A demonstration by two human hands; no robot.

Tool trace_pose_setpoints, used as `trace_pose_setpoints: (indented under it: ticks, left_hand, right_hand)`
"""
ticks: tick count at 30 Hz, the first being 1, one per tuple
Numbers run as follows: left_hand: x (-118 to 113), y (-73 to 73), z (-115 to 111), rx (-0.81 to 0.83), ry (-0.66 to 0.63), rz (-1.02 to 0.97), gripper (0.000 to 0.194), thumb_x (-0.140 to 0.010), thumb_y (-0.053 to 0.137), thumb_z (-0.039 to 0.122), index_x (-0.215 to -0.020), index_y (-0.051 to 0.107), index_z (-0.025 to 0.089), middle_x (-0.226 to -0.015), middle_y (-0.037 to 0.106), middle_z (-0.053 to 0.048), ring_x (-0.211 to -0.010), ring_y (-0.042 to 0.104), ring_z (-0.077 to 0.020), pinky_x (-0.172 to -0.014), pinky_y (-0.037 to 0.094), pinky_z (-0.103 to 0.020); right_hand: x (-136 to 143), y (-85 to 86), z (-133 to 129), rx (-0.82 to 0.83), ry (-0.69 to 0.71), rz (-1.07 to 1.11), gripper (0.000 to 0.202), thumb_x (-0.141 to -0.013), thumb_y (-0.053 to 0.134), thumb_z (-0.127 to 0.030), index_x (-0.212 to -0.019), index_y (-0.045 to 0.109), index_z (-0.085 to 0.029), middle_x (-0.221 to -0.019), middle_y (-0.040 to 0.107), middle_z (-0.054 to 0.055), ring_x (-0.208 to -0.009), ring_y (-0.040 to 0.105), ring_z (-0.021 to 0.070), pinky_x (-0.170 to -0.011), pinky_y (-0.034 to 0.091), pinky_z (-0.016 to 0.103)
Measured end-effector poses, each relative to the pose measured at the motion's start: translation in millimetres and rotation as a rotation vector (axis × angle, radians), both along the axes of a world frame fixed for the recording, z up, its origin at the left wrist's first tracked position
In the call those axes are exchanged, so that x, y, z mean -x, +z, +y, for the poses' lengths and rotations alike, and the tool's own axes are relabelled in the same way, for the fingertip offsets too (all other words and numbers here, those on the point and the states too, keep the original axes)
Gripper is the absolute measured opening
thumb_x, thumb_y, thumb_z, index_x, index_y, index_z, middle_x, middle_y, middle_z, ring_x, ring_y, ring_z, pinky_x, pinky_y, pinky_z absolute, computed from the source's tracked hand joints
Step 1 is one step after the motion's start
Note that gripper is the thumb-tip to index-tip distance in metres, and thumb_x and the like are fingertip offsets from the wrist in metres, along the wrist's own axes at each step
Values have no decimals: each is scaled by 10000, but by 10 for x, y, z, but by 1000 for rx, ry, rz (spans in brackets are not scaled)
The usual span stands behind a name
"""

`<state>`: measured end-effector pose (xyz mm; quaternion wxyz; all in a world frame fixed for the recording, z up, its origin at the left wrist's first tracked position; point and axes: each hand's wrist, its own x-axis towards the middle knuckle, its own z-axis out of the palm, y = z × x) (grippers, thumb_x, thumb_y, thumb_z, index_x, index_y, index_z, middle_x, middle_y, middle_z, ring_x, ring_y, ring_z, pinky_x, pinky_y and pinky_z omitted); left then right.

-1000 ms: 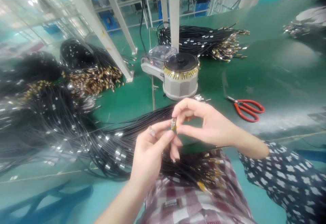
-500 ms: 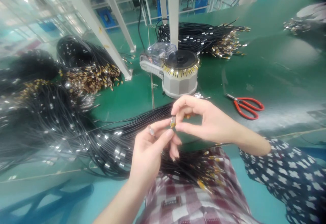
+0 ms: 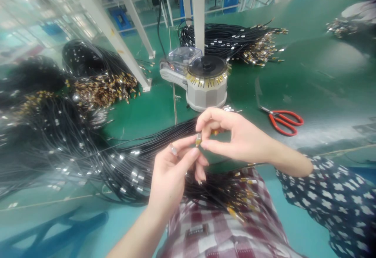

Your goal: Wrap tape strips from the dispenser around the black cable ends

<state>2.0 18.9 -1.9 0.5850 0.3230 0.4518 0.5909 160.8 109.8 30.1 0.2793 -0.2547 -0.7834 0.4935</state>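
Between my two hands is a small silver cable connector (image 3: 199, 136) with a yellow patch at its lower end, which looks like tape. My left hand (image 3: 174, 170) pinches it from below between thumb and index finger; a ring is on one finger. From the right, my right hand (image 3: 235, 136) has its thumb and curled index finger closed on the same connector. Under the hands runs a thick bundle of black cables (image 3: 138, 152), its yellow-tipped ends (image 3: 241, 195) lying over my checked apron (image 3: 205, 230). The cable behind the held connector is mostly hidden by my fingers.
A round tape dispenser (image 3: 207, 89) with yellow strips around its rim stands just beyond my hands. Red-handled scissors or nippers (image 3: 284, 121) lie to the right. More cable bundles (image 3: 100, 82) sit left, and another (image 3: 235, 40) behind the dispenser. White posts (image 3: 199, 15) rise from the green table (image 3: 308, 78).
Both hands hold nearly the same pose around the connector, with only slight finger movement. The whole view has shifted a little.
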Motion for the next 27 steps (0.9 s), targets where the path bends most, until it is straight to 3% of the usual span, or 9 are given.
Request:
trace_pose_setpoints:
  ticks: [14, 27]
  left_hand:
    - [-23, 4, 9, -3, 13, 13, 191, -844, 663, 129, -1031, 694, 146, -622, 703, -24, -423, 602, -127, -417, 470, -221]
    - [-86, 6, 6, 25, 97, -14, 180, -816, 698, 180, -993, 693, 152, -616, 683, -11, -400, 568, -114, -385, 444, -210]
  right_hand:
    - [48, -42, -25, 15, -54, -10, 195, -795, 568, -65, -934, 517, -193, -699, 655, -47, -710, 598, 112, -721, 455, 244]
    - [108, -74, -40, 239, -105, 29, 187, -774, 602, -80, -871, 493, -196, -655, 618, -60, -627, 565, 92, -615, 423, 212]
